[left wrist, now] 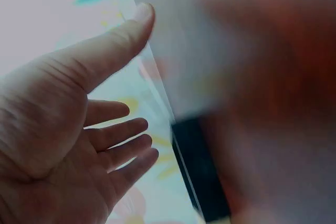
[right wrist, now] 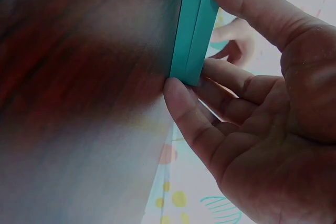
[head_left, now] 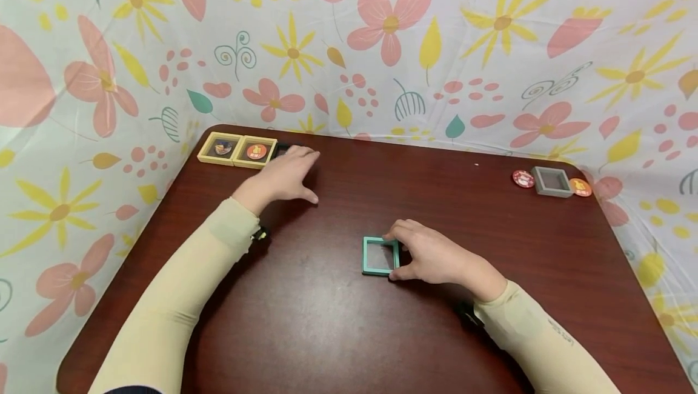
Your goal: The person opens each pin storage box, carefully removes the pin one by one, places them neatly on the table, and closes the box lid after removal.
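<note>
On the middle of the table lies a small square teal display frame (head_left: pixel 368 256) with a clear pane. My right hand (head_left: pixel 436 254) grips its right side between thumb and fingers; the right wrist view shows its teal edge (right wrist: pixel 191 38) between them. Toward the back left, my left hand (head_left: pixel 283 176) is held with fingers extended and thumb spread, holding nothing. A black frame (left wrist: pixel 199 171) is near it, mostly hidden behind the hand in the head view. Left of that stand two yellow frames side by side, one with a dark round badge (head_left: pixel 222 147), the other an orange badge (head_left: pixel 256 151).
At the back right, a grey frame (head_left: pixel 552 182) lies between a red round badge (head_left: pixel 523 179) and an orange one (head_left: pixel 580 187). The dark brown table (head_left: pixel 327 333) meets a flower-patterned cloth (head_left: pixel 338 36) along its back and sides.
</note>
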{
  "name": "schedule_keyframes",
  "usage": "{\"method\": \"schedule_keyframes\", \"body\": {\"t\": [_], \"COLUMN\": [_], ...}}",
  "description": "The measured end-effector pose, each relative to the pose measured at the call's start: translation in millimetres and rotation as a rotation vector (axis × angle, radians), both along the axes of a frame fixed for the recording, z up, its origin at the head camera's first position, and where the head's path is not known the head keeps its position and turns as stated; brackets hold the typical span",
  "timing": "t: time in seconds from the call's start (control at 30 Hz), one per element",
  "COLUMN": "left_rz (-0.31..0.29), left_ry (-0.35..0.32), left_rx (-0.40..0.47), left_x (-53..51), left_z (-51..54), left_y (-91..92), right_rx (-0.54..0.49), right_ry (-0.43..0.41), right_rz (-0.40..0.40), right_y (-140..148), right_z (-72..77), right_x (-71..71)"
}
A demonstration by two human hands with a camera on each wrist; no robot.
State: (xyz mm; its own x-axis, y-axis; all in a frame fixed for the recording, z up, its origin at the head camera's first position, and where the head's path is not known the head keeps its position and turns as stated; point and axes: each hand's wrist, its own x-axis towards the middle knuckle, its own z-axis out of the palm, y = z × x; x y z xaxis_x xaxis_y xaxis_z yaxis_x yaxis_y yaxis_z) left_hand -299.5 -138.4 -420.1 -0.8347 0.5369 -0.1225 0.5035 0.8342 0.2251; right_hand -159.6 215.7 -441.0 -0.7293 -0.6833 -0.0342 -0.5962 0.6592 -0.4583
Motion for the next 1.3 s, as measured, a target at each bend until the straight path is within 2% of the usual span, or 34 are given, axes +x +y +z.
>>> {"method": "schedule_keyframes", "body": {"t": [0.1,0.2,0.43,0.77,1.1,1.3], "left_rz": [0.041,0.062,0.089,0.098,0.109,0.134], "left_ry": [-0.019,-0.063,-0.132,-0.162,-0.126,-0.122], "left_rx": [-0.029,-0.053,-0.079,-0.084,-0.091,-0.118], "left_x": [-17.0,-28.7,-43.5,-52.2,-55.1,-55.2], "left_z": [4.6,10.5,13.4,8.4,8.1,7.6], "left_y": [-13.4,-23.1,-34.1,-39.4,-36.5,-30.0], "right_rx": [-0.003,-0.007,-0.017,0.015,0.016,0.062], "right_ry": [0.010,0.013,0.012,0.008,0.030,0.074], "right_rz": [0.004,0.003,0.007,-0.001,0.001,0.018], "right_y": [0,-1,-2,-2,-3,-7], "right_z": [-0.5,-0.6,-0.7,0.0,-0.7,0.2], "right_x": [-0.3,-0.4,0.2,0.1,1.3,4.4]}}
